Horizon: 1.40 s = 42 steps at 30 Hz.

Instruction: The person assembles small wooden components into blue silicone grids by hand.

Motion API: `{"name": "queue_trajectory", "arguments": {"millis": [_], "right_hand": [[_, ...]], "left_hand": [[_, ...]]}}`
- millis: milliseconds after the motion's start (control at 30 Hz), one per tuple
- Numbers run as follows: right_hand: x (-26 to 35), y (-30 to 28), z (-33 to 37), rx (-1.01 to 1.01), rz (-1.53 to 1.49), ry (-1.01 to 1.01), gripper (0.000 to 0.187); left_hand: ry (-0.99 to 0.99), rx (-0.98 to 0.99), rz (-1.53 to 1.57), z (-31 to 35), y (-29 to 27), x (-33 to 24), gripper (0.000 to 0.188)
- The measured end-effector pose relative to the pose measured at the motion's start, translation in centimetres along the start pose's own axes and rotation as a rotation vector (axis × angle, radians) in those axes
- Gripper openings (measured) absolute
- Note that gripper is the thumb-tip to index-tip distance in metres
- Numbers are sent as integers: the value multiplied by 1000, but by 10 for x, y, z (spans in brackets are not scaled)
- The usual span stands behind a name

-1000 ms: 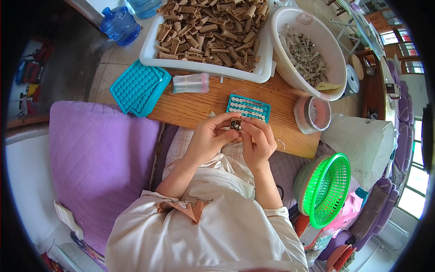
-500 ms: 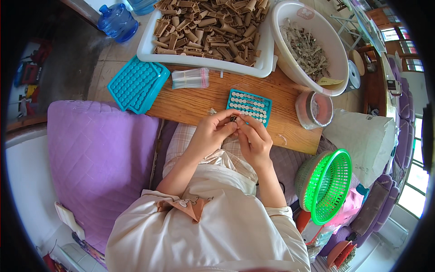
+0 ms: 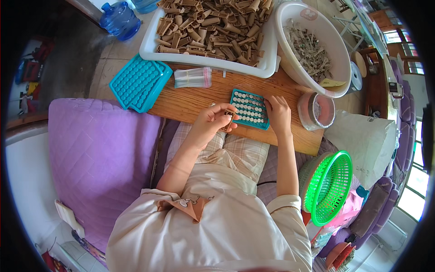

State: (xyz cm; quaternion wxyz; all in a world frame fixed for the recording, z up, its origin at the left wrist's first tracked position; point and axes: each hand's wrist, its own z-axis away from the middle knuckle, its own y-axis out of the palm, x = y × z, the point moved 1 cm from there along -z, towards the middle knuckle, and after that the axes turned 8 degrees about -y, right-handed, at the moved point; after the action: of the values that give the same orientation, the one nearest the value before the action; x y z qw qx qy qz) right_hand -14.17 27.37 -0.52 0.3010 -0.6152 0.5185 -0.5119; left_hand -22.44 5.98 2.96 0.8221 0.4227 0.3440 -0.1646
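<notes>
A small brown plastic casing [image 3: 228, 121] with a dark inside is pinched between the thumb and fingers of my left hand [image 3: 210, 123], just left of a teal tray. That teal tray [image 3: 239, 123] lies on the wooden table with rows of round white-and-silver discs in it. At the tray's upper right edge is my right hand [image 3: 279, 115], its fingers bent and drawn together. Whatever its fingertips pinch, if anything, is hidden from view.
A white bin [image 3: 149, 50] of brown plastic casings stands at the back. Beside it are a white basin [image 3: 342, 54] of small clear parts and a clear tub [image 3: 304, 111]. Stacked teal trays [image 3: 138, 86] and plastic bags [image 3: 192, 78] lie left; a green basket [image 3: 333, 186] is at right.
My hands were together over the casing and have parted. The right hand has moved up and right to the tray's edge, while the left keeps the casing.
</notes>
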Motion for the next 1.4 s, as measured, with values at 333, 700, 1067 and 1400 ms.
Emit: {"name": "queue_trajectory", "arguments": {"millis": [333, 700, 1067, 1400], "right_hand": [[101, -43, -8, -430, -436, 0, 17], [112, -36, 2, -254, -487, -60, 16], [93, -55, -46, 590, -445, -87, 40], [70, -37, -151, 162, -750, 15, 23]], "left_hand": [[31, 7, 19, 3, 10, -4, 32], [32, -9, -101, 7, 14, 10, 35], [-27, -91, -818, 13, 15, -8, 26], [12, 40, -96, 11, -26, -19, 23]]}}
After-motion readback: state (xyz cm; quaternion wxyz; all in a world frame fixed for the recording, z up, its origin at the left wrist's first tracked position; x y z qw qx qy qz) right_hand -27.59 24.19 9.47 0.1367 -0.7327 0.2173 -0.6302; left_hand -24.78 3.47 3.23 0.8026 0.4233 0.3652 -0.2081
